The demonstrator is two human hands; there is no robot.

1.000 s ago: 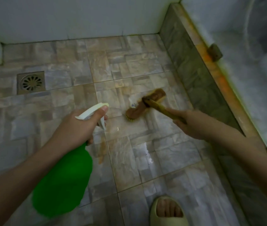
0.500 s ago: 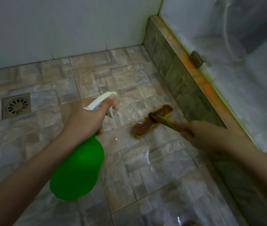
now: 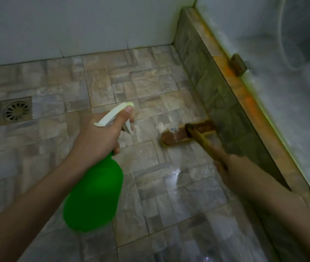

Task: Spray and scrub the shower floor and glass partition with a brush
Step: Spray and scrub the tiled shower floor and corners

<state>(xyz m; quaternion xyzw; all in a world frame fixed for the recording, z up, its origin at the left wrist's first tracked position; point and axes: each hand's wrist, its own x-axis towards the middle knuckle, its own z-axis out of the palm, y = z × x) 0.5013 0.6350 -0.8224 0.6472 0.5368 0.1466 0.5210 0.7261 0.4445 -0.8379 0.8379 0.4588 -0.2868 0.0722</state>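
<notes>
Floor (image 3: 150, 78) scrub in progress: brush (image 3: 186, 134) gripped by R hand (image 3: 231, 169) at curb (image 3: 216, 95), spray bottle (image 3: 95, 193) held by L hand (image 3: 97, 140); glass partition (image 3: 292, 91) prob. not yet done.

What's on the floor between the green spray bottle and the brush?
Nothing but bare, shiny floor tiles, seen in the head view, between the spray bottle in the left hand and the brush.

A head-worn wide view looks steeply down, near the shower floor (image 3: 150, 87).

Glossy wet floor tiles (image 3: 178, 195), wooden brush (image 3: 186, 134)
</notes>
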